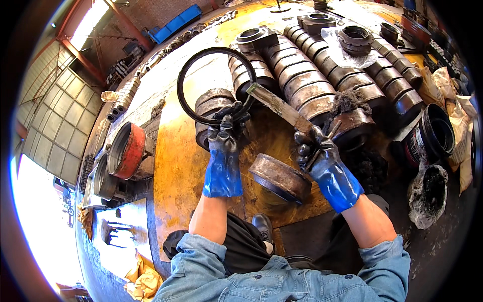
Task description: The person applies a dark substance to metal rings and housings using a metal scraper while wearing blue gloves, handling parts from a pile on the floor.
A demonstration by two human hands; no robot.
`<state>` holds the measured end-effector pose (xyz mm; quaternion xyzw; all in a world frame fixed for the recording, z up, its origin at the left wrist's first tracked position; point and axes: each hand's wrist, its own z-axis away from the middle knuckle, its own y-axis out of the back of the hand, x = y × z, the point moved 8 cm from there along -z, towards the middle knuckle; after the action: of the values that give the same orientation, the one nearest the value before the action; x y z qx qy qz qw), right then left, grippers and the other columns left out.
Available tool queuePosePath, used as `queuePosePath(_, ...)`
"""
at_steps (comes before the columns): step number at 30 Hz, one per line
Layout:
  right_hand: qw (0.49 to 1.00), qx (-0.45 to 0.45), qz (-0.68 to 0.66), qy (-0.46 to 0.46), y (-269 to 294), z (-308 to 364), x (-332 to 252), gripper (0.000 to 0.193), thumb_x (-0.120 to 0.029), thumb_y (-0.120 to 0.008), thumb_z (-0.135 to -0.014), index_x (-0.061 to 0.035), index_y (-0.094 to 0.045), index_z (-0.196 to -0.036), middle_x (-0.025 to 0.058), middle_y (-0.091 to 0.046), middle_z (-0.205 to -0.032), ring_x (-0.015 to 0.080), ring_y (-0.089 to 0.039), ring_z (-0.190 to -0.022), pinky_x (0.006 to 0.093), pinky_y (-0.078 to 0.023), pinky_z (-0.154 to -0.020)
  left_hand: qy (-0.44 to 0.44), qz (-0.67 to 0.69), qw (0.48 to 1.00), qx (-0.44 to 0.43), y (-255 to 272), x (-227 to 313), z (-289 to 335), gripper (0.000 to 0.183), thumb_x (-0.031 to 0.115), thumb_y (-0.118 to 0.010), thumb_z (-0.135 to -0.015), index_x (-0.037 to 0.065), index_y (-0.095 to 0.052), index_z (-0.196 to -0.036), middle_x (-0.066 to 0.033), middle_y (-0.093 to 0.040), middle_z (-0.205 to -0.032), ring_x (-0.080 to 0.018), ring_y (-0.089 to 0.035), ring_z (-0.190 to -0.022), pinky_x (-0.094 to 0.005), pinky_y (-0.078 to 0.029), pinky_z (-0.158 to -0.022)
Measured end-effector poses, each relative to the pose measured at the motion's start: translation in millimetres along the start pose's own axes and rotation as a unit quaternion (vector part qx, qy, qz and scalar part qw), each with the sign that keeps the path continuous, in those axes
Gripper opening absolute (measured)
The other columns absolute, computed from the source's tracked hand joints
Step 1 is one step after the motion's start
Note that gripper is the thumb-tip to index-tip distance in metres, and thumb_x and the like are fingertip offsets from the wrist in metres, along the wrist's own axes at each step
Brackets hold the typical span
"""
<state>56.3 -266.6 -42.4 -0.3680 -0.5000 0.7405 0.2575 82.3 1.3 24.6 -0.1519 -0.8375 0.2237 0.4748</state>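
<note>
My left hand [225, 136], in a black-and-blue work glove, is closed on the lower rim of a thin black ring [182, 85], held up roughly facing me. My right hand [320, 151], gloved the same way, grips a flat, worn wooden stick [282, 106]. The far tip of the stick meets the ring's right side. A thin rod [335, 128] also sticks up by the right-hand fingers; what it belongs to is hidden. Between my forearms a short, dirty metal cylinder [279, 173] lies tilted. Behind the left hand stand stacked metal rings [213, 100].
Long rows of metal rings [302, 83] lie ahead on the yellow-stained floor plate [176, 166]. Black fibrous wad [349, 102] rests on one row's near end. A red-sided ring [132, 150] stands left; a black bucket [436, 132] and plastic bag [427, 196] lie right.
</note>
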Motion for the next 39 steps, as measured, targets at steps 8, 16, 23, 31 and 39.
queuePosePath(8, 0.999, 0.003, 0.029, 0.043, 13.5, 2.0, -40.4, 0.023, -0.034, -0.061, -0.099, -0.0176, -0.065, -0.115, 0.0161, -0.074, -0.102, 0.0239, -0.069, -0.068, 0.0363, -0.054, -0.054, 0.121, -0.037, 0.99, -0.07, -18.5, 3.7, 14.8, 0.023, 0.007, -0.059, -0.098, -0.003, -0.064, -0.119, -0.0231, -0.067, -0.12, -0.0324, -0.07, -0.099, -0.0419, -0.059, -0.081)
queuePosePath(16, 0.989, 0.056, 0.118, 0.074, 12.4, 19.4, -82.1, 0.023, -0.032, -0.062, -0.097, -0.0116, -0.069, -0.106, 0.0099, -0.072, -0.086, 0.0187, -0.067, -0.062, 0.0284, -0.052, -0.048, 0.281, -0.167, 0.934, -0.147, -32.1, -3.2, 42.2, 0.03, 0.012, -0.065, -0.095, -0.004, -0.061, -0.12, -0.0217, -0.068, -0.117, -0.0302, -0.07, -0.101, -0.0396, -0.06, -0.081)
queuePosePath(23, 0.97, 0.043, 0.226, 0.081, -2.6, 32.2, -81.0, 0.028, -0.025, -0.067, -0.096, -0.0035, -0.065, -0.114, 0.0105, -0.071, -0.086, 0.0187, -0.068, -0.064, 0.0279, -0.054, -0.046, 0.344, -0.174, 0.908, -0.163, -30.4, -6.8, 57.7, 0.038, 0.017, -0.071, -0.092, -0.006, -0.06, -0.121, -0.0198, -0.07, -0.113, -0.0267, -0.069, -0.1, -0.0383, -0.058, -0.086)
queuePosePath(31, 0.95, -0.058, 0.304, 0.036, -13.7, 31.1, -39.2, 0.04, -0.036, -0.059, -0.099, -0.0001, -0.063, -0.116, 0.0161, -0.073, -0.092, 0.021, -0.07, -0.062, 0.0316, -0.057, -0.049, 0.295, -0.15, 0.93, -0.159, -29.1, -30.1, 52.5, 0.03, 0.018, -0.068, -0.095, -0.002, -0.063, -0.116, -0.0184, -0.07, -0.114, -0.0256, -0.071, -0.095, -0.0345, -0.059, -0.076)
queuePosePath(39, 0.991, -0.024, -0.12, 0.06, 12.4, 14.3, -50.5, 0.041, -0.04, -0.052, -0.1, -0.007, -0.064, -0.121, 0.0135, -0.073, -0.103, 0.0249, -0.071, -0.079, 0.0387, -0.055, -0.06, 0.136, 0.137, 0.98, -0.05, -4.2, -41.0, 17.1, 0.033, 0.005, -0.055, -0.099, -0.003, -0.057, -0.131, -0.0242, -0.06, -0.13, -0.0352, -0.066, -0.108, -0.0396, -0.062, -0.082)
